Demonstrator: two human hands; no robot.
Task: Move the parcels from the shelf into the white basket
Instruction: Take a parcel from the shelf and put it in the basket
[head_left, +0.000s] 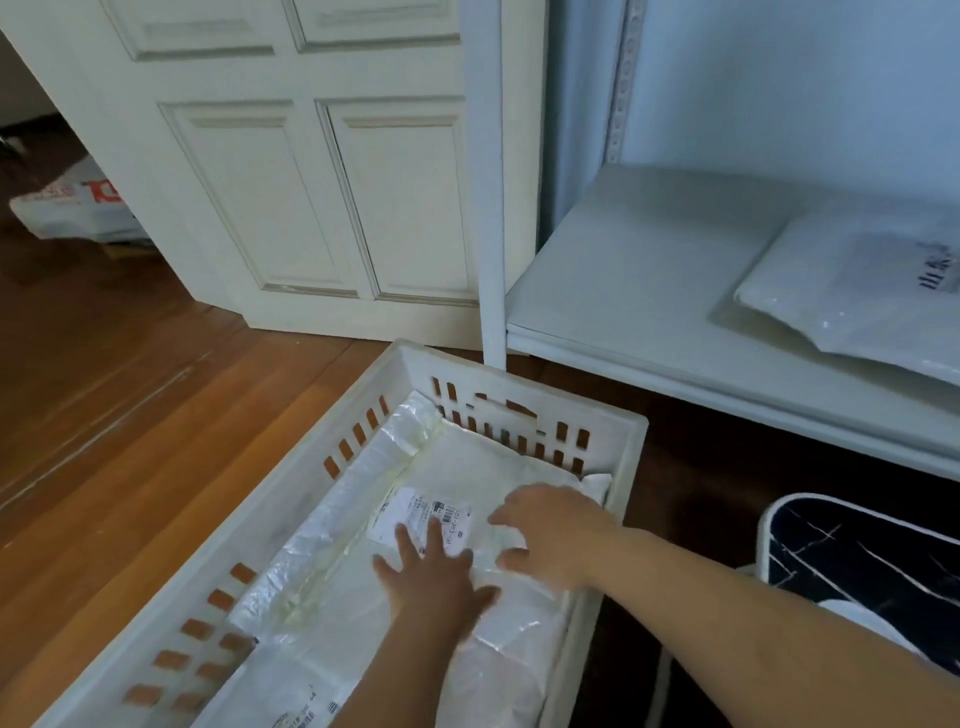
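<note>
The left hand (431, 571) lies palm down with its fingers spread and straight, thumb splayed out to the right, the bare forearm rising from the bottom edge of the view. The right hand (550, 535) sits just beside it, a little farther forward, palm down with the fingers pointing left and slightly bent at the knuckles. Its bare forearm stretches in from the lower right corner. The two hands nearly touch.
</note>
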